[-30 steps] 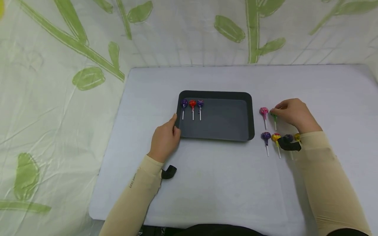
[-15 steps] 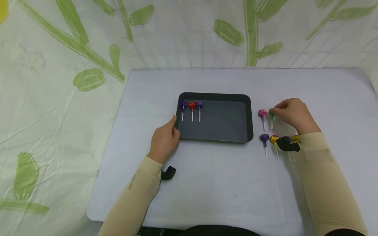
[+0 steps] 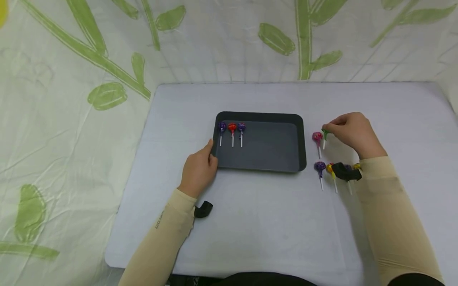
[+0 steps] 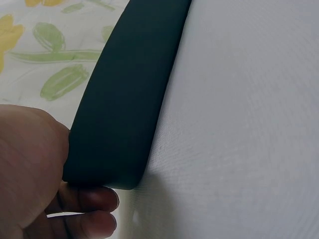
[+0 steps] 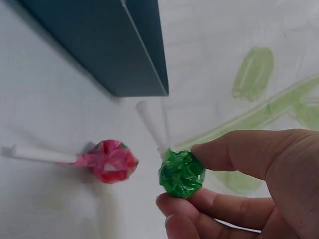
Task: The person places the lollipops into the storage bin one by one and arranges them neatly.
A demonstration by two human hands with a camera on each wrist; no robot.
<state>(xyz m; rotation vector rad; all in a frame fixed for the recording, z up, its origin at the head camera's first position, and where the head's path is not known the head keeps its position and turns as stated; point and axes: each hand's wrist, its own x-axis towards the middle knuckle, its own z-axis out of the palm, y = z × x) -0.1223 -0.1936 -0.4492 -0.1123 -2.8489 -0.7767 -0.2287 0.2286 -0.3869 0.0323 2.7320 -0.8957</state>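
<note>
My right hand (image 3: 355,133) pinches a green-wrapped lollipop (image 5: 182,174) by its candy head between thumb and fingers, with the white stick pointing away. Beside it on the white table lies a pink lollipop (image 3: 317,139). At the left, my left hand (image 3: 200,171) holds the left edge of a dark grey tray (image 3: 264,159); in the left wrist view its fingers (image 4: 94,224) curl at the tray's corner. Inside the tray, along its upper left, a purple lollipop (image 3: 222,128), a red lollipop (image 3: 232,128) and another purple lollipop (image 3: 241,128) lie in a row, sticks toward me.
Below the pink lollipop, a row holds a purple lollipop (image 3: 320,167), a yellow lollipop (image 3: 330,168) and others partly hidden by the black strap piece (image 3: 346,171) at my right wrist. A leaf-patterned sheet (image 3: 214,39) hangs behind the table (image 3: 250,226).
My right hand has lifted the green lollipop and shifted it slightly left and away from me, close to the pink one. The left hand and tray stay nearly in place.
</note>
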